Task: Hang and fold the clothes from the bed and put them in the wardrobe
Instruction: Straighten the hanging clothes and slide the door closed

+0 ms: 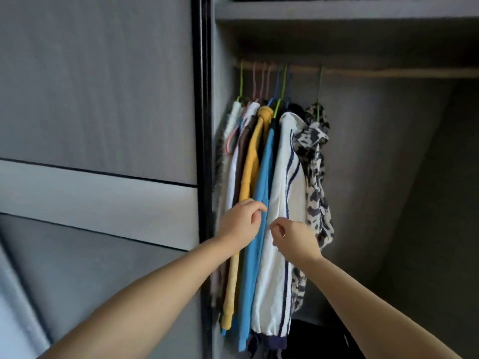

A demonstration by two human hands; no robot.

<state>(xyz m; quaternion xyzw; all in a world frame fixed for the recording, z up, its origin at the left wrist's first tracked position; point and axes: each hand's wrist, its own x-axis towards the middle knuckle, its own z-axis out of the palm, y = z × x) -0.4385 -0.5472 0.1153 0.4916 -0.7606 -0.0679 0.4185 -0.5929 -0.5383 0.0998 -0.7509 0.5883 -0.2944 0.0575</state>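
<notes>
Several garments hang on coloured hangers from the wooden rail (388, 72) inside the open wardrobe. From left to right I see pale and brown pieces, a yellow garment (252, 161), a blue garment (264, 177), a white garment with navy stripes (285, 182) and a black-and-white patterned top (315, 161). My left hand (239, 222) rests against the yellow and blue garments with its fingers curled; whether it grips cloth is unclear. My right hand (294, 238) is beside it, thumb and forefinger pinched at the front edge of the white striped garment.
A grey sliding door (98, 125) with a black frame (203, 151) stands left of the opening. A shelf (337, 10) runs above the rail. The rail's right half carries no hangers, and dark items (318, 338) lie at the wardrobe bottom.
</notes>
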